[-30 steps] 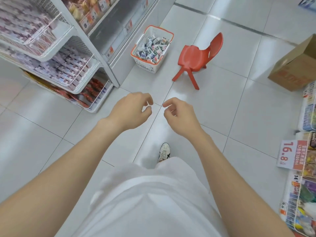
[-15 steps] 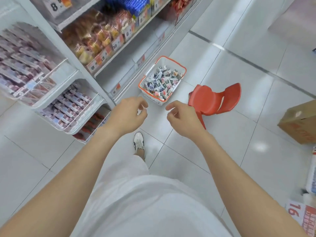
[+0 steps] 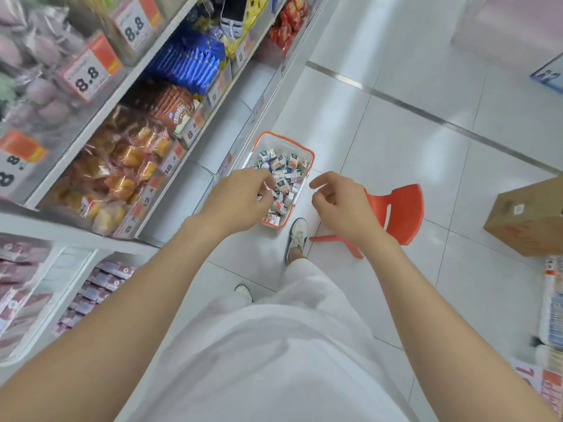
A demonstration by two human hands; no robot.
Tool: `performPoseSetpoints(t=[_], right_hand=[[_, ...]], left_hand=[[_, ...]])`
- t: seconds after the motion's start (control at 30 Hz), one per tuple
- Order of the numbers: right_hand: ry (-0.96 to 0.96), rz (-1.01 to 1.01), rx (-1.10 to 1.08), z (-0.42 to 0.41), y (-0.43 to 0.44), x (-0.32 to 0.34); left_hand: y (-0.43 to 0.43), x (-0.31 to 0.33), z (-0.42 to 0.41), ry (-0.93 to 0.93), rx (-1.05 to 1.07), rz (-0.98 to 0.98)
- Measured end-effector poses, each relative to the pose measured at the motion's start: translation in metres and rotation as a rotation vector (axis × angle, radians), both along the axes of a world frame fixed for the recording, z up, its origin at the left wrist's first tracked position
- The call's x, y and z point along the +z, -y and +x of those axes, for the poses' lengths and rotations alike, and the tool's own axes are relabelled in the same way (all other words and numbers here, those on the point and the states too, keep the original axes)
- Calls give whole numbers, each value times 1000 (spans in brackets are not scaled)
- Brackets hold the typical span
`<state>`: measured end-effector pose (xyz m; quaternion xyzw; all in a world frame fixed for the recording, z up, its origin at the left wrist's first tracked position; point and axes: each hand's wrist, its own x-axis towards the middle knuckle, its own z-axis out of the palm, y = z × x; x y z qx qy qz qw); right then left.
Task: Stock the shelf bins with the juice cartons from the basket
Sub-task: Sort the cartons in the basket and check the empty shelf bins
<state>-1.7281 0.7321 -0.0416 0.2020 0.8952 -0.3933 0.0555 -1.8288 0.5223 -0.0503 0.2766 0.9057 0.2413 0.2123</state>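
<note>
A white basket with an orange rim (image 3: 307, 150) stands on the floor by the shelf base, filled with several small juice cartons (image 3: 285, 175). My left hand (image 3: 237, 202) hovers over the basket's near left side, fingers loosely curled, holding nothing. My right hand (image 3: 341, 205) hangs just right of the basket, fingers loosely curled and empty. White wire shelf bins (image 3: 73, 278) with pink and purple cartons sit at the lower left.
An orange plastic chair (image 3: 399, 214) stands right of the basket, behind my right hand. A cardboard box (image 3: 527, 217) sits on the floor at the right. Snack shelves with price tags (image 3: 91, 74) fill the left. My white shoe (image 3: 297, 236) is beside the basket.
I have walked toward the basket; it and the chair are now much closer. Both hands have come forward to the basket, still empty.
</note>
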Motion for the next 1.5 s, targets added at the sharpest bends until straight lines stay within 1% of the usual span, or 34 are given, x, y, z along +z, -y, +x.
performPoseSetpoints(t=[0.13, 0.27, 0.4, 0.5, 0.6, 0.73, 0.83, 0.93, 1.03, 1.1, 1.23, 1.3, 1.37, 1.5], right_hand=[[-4, -16, 43, -83, -43, -17], [-26, -16, 164, -171, -77, -21], [-1, -38, 372, -240, -87, -26], [60, -11, 563, -294, -86, -28], [89, 23, 685, -336, -86, -30], [102, 48, 771, -373, -91, -35], [105, 52, 830, -398, -92, -53], [147, 78, 936, -426, -95, -71], [137, 104, 1061, -457, -101, -86], [153, 79, 1135, -479, -108, -99], [213, 53, 1315, -513, -121, -141], [241, 72, 1402, -525, -128, -164], [259, 108, 1474, -532, -133, -190], [257, 170, 1539, -534, -133, -255]], left_hand=[[-41, -10, -65, -22, 33, -18], [-78, -6, -121, 31, 96, -45], [-94, -7, -163, 42, 208, -35], [-88, -13, -186, 69, 351, -23], [-80, -24, -201, 97, 436, -42], [-79, -41, -224, 118, 504, -24], [-81, -59, -238, 126, 558, -30], [-86, -69, -244, 158, 650, -32], [-97, -78, -246, 203, 774, -23], [-108, -87, -251, 245, 872, -38], [-139, -111, -255, 280, 1147, -30], [-160, -129, -258, 268, 1216, -4], [-178, -154, -260, 272, 1241, 32], [-192, -228, -260, 256, 1263, 74]])
